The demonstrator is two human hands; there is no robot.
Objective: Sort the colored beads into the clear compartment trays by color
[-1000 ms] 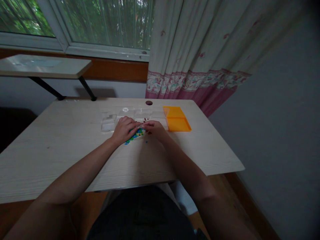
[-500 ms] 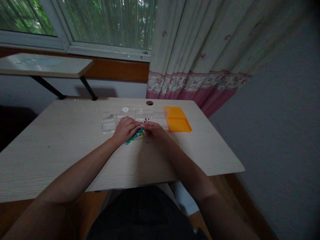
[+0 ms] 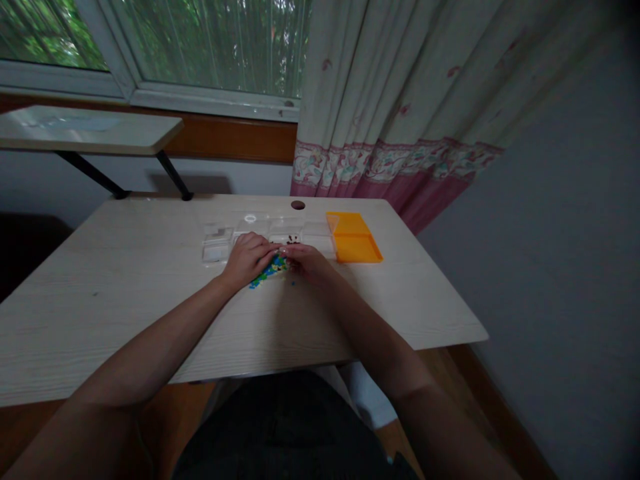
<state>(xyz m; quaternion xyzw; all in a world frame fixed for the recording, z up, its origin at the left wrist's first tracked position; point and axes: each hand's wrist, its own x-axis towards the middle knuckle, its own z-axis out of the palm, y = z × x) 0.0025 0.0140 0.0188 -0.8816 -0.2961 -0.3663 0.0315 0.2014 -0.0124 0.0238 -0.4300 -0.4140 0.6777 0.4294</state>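
A small heap of blue, green and yellow beads (image 3: 270,270) lies on the pale wooden table (image 3: 125,293). My left hand (image 3: 247,258) rests over the heap's left side with its fingers curled down onto the beads. My right hand (image 3: 307,260) sits at the heap's right side, fingers bent and pinched together, fingertips meeting those of the left hand. What either hand holds is too small to see. Just behind the hands lies a clear plastic compartment tray (image 3: 217,243), with a few dark red beads (image 3: 293,239) in one cell.
An orange plastic lid (image 3: 353,238) lies to the right of the clear tray. A round cable hole (image 3: 298,205) is near the table's far edge. A raised shelf (image 3: 85,130) stands at the back left under the window. A curtain hangs at the back right.
Both hands stay at the bead heap. The right hand has crept slightly left toward it, covering the red beads that lay by its fingers a second ago.
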